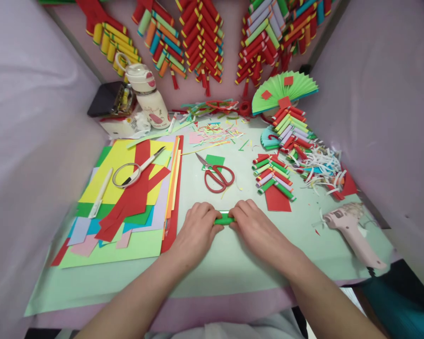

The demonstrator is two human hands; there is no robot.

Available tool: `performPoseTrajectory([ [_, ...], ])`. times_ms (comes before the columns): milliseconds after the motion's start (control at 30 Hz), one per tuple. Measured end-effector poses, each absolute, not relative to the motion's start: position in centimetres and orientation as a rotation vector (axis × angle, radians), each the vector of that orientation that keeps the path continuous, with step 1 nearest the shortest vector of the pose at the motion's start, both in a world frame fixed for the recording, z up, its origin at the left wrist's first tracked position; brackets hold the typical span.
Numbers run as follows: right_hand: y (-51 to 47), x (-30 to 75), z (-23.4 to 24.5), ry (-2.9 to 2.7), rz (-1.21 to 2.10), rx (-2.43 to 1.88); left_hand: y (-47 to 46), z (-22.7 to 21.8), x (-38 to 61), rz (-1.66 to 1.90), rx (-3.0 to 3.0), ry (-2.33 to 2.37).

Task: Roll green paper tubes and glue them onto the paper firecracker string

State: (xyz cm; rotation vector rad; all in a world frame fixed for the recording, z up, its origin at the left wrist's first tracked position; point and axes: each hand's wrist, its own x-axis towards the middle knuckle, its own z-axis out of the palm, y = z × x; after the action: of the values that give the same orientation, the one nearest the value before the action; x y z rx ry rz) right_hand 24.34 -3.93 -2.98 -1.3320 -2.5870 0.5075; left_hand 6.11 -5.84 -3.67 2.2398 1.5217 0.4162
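Pale drapes (374, 108) were hung at left and right around a table (247, 270) covered in light green. Across the far wall (229, 47), garlands (202, 42) of coloured paper tubes were suspended. At left, a paper stack (141, 242) was spread flat, with red strips (136, 197) laid over it. Beyond it a white bottle (152, 106) was stood; its pinkish print could be seen, but its small lettering could not be read, and no brand could be made out elsewhere. At near right, a pink glue gun (353, 235) was laid. At centre right, a short chevron of tubes (273, 174) was already formed. Scissors (216, 173) were left untouched beyond the hands. Between the fingertips of the left hand (197, 230) and the right hand (256, 226), a green paper roll (224, 220) was grasped at both ends, near centre. The work was judged part done: this roll was not yet joined to the chevron, and much paper was left flat.
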Motion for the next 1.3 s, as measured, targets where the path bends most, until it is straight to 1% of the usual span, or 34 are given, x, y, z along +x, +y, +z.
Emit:
performPoseTrajectory([
  [200, -4.0, 24.5, -2.9, -2.589, 0.486, -1.358, -6.1, -4.0, 6.6, 0.398, 2.368, 1.559],
  [367, -3.7, 24.8, -3.2, -2.565, 0.457, -1.317, -6.3, -4.3, 6.6, 0.468, 2.451, 1.559],
  [600, -3.8, 24.9, -3.6, -2.506, 0.458, -1.276, -6.3, -4.5, 6.7, 0.573, 2.422, 1.604],
  [867, -3.6, 24.7, -3.4, -2.521, 0.457, -1.321, -6.2, -4.1, 6.9, 0.412, 2.29, 1.667],
  [1100, -3.4, 24.8, -3.7, -2.49, 0.444, -1.32, -6.0, -4.1, 7.0, 0.438, 2.239, 1.674],
  [1300, -3.4, 24.7, -3.9, -2.45, 0.381, -1.322, -6.0, -4.0, 7.0, 0.468, 2.325, 1.709],
])
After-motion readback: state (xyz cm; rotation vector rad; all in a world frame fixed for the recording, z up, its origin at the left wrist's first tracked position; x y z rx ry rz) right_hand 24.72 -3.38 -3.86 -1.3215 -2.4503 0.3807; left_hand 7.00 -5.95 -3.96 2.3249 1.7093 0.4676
